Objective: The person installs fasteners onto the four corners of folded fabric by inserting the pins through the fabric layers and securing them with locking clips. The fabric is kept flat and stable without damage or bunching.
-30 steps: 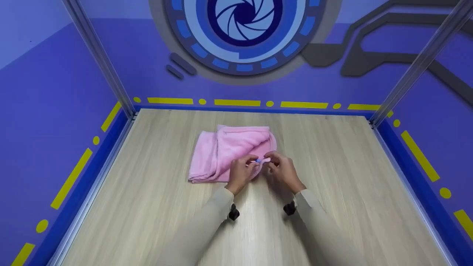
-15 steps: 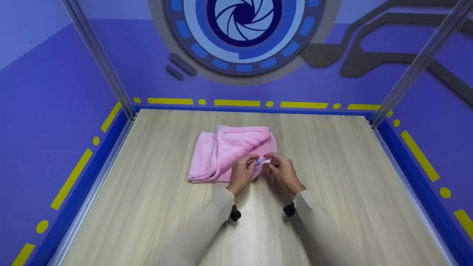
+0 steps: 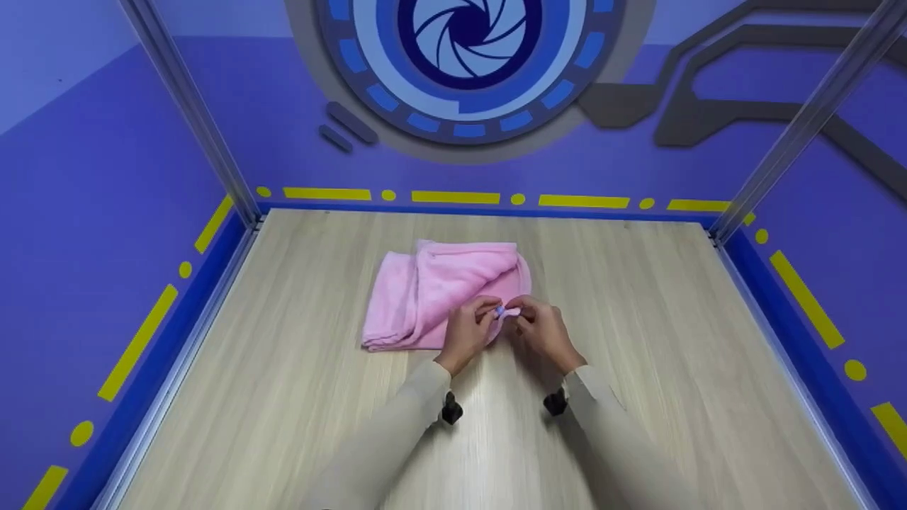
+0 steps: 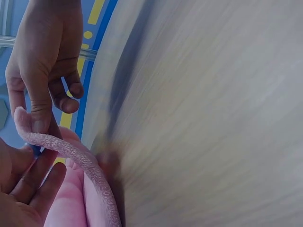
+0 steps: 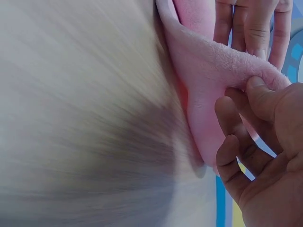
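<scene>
A folded pink fleece towel (image 3: 460,276) lies on the table, its right front edge lifted between my hands. My left hand (image 3: 466,331) pinches a small blue thing (image 3: 499,310) at that edge; its kind is too small to tell. My right hand (image 3: 549,333) pinches the raised towel edge between thumb and index finger. In the left wrist view, a bit of the blue thing (image 4: 35,150) shows under the fuzzy border (image 4: 78,156). From the right wrist, the right thumb (image 5: 258,87) presses on the towel, and the blue thing is hidden.
The towel rests on a light wood tabletop (image 3: 673,354). Blue walls with yellow dashes (image 3: 455,197) enclose it at the back and both sides. Metal posts (image 3: 191,106) stand at the back corners.
My left hand has shifted slightly right, bringing the blue thing nearer the right fingertips. The right hand has hardly moved, and the towel's main fold lies as before.
</scene>
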Available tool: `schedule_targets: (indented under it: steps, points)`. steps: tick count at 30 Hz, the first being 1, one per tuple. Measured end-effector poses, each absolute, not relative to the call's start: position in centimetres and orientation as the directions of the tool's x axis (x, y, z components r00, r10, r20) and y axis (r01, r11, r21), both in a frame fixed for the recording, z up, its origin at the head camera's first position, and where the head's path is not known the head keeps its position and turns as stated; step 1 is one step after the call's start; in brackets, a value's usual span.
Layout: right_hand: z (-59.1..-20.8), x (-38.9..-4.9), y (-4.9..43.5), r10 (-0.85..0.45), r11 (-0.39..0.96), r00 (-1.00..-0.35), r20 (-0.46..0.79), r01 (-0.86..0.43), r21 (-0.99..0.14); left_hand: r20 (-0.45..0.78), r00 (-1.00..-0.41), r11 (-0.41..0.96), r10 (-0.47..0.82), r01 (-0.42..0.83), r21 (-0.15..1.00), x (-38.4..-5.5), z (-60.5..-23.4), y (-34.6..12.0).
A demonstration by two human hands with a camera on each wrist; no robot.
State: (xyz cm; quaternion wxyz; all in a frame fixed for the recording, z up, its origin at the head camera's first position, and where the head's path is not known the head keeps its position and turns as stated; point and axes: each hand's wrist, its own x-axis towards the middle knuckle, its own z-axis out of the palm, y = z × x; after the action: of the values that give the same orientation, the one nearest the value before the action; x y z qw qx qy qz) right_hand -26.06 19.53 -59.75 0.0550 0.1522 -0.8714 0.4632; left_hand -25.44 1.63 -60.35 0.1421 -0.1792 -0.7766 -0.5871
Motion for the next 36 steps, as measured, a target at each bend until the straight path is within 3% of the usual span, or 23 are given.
schedule_targets:
  steps: [5, 11, 22, 36]
  points:
    - [-59.4, -26.1, 19.5, -0.223, 0.594, -0.936, 0.273, -0.353, -0.723, 0.432, -0.896, 0.209, 0.103, 0.444, 0.871, -25.3, -60.4, 1.4]
    - [-59.4, -26.1, 20.3, -0.225, 0.625, -0.934, 0.276, -0.356, -0.694, 0.459, -0.886, 0.304, 0.065, 0.455, 0.837, -25.1, -60.3, 0.7]
    - [-60.6, -25.9, 22.7, -0.329, 0.639, -0.93, 0.161, -0.345, -0.688, 0.453, -0.891, 0.333, 0.041, 0.439, 0.834, -25.1, -60.8, -0.6]
    - [-60.9, -24.9, 23.9, -0.305, 0.719, -0.948, -0.095, -0.163, -0.675, 0.453, -0.89, 0.367, 0.043, 0.436, 0.822, -24.8, -61.1, -1.1]
